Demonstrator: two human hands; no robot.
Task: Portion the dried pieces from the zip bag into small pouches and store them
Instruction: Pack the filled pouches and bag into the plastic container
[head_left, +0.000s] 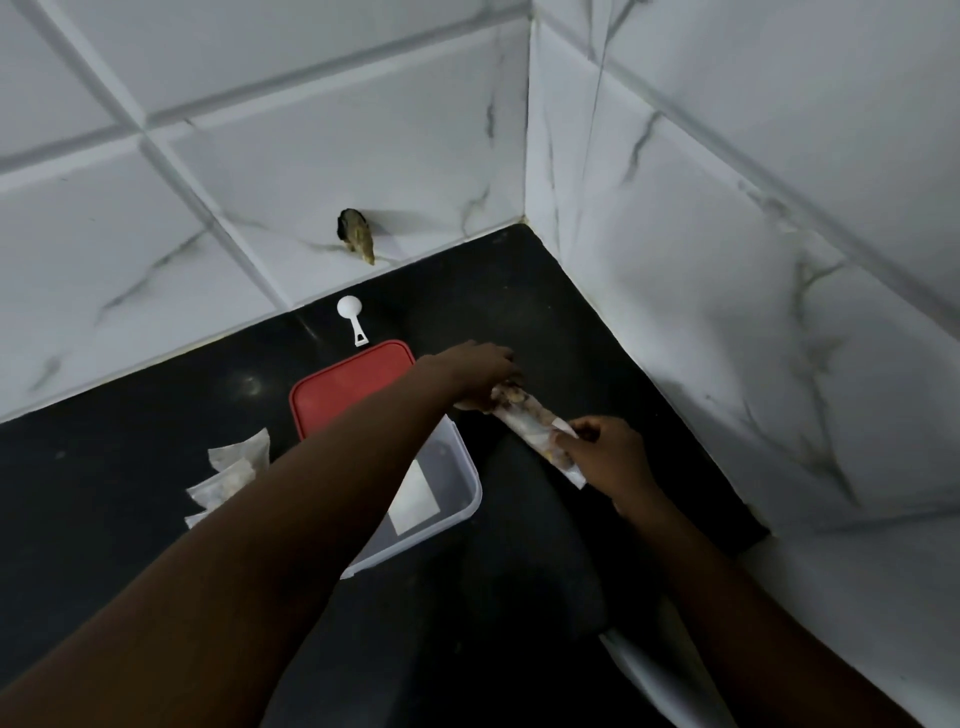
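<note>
View from my head, looking down at a black counter (545, 312) in a corner of white tiled walls. I hold a long, narrow clear bag (524, 415) of brown dried pieces between both hands, just above the counter or on it; I cannot tell which. I judge it to be the zip bag, folded or rolled slim.

Its long axis runs on a diagonal, from far and left to near and right. My left hand (475, 366) is at the far end, fingers curled over it. My right hand (605, 457) is at the near end, thumb and fingers pinching the plastic. The bag spans the gap between them.

My left forearm reaches across an open clear tub (470, 486), which sits just left of the bag. Its red lid (343, 395) lies behind it. The small pouches (234, 475), some showing pale pieces inside, lie in a loose heap left of the tub, well apart from the bag. A white scoop (349, 314) rests near the back wall.

So tub and pouches lie to the left of the bag, on the side my left arm crosses.
</note>
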